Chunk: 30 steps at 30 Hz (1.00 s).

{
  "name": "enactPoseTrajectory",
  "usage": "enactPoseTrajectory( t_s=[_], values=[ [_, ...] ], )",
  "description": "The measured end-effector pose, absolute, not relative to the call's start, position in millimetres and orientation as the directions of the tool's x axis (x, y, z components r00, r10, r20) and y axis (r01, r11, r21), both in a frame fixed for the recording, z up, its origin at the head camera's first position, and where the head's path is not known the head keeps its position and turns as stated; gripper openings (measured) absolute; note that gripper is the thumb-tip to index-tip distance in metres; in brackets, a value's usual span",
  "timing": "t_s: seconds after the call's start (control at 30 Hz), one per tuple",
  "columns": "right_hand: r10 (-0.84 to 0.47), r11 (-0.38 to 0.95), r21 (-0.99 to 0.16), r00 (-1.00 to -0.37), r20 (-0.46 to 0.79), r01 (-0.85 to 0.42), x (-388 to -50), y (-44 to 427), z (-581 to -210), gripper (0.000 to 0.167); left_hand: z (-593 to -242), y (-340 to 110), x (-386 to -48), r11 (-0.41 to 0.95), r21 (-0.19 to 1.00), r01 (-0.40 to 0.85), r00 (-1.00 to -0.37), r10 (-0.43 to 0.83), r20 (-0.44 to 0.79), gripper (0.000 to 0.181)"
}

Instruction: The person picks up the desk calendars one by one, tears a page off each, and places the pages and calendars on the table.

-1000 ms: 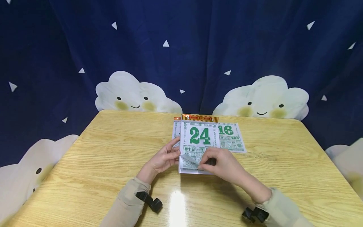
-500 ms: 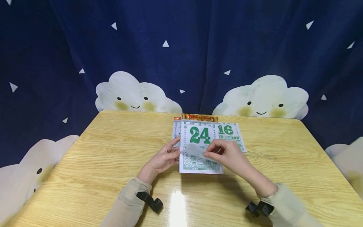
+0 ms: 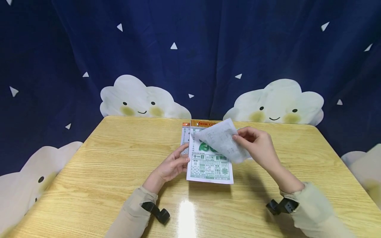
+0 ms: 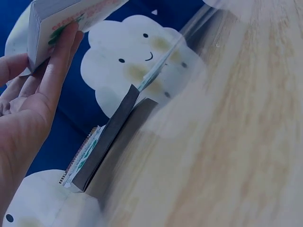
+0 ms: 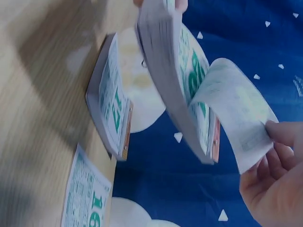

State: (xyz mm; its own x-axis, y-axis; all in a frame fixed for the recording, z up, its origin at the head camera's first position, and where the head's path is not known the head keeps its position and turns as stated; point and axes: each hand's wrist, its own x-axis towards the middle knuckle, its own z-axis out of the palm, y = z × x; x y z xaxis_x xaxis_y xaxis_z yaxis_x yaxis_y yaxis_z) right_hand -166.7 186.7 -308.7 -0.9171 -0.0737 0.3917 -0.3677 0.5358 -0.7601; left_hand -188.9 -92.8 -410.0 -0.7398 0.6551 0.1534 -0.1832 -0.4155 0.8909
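A thick tear-off calendar pad (image 3: 209,168), printed in green under a striped orange header, is raised off the table. My left hand (image 3: 169,168) grips its left edge, thumb on one face and fingers on the other; the left wrist view shows this hold on the pad (image 4: 71,19). Between thumb and fingers my right hand (image 3: 258,145) pinches the thin top page (image 3: 223,138), pale back side showing. That page (image 5: 234,106) curls away from the pad but still meets it near the header. It partly covers the large green number on the sheet beneath.
On the wooden table (image 3: 119,185), behind the raised pad, lies a second calendar pad (image 5: 111,101) showing 17. Beside it lies a loose calendar sheet (image 5: 85,198) printed 16. A dark blue curtain (image 3: 205,59) with clouds hangs past the table's far edge.
My right hand has moved up and right, peeling the 24 page back from its bottom edge and uncovering the sheet below. My left hand stays at the pad's left edge.
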Motion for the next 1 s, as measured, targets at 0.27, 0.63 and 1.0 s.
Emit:
enactPoseTrajectory(
  t_s=[0.27,0.63,1.0],
  values=[
    [0.031,0.55,-0.764,-0.906,0.422,-0.337,-186.0,199.4,-307.6,0.02,-410.0,-93.2,-187.5,-0.402,0.902,-0.158,-0.772,0.62,0.141,0.054],
    [0.084,0.44,-0.882,-0.97,0.229,-0.17,-202.6,205.7,-309.9,0.026,-408.8,-90.9,-187.1,-0.397,0.906,-0.147,-0.791,0.597,0.133,0.053],
    [0.091,0.343,-0.936,-0.989,0.12,-0.082,-208.0,208.2,-315.4,0.022,-404.7,-92.6,-187.0,-0.377,0.914,-0.148,-0.782,0.611,0.125,0.054]
  ],
)
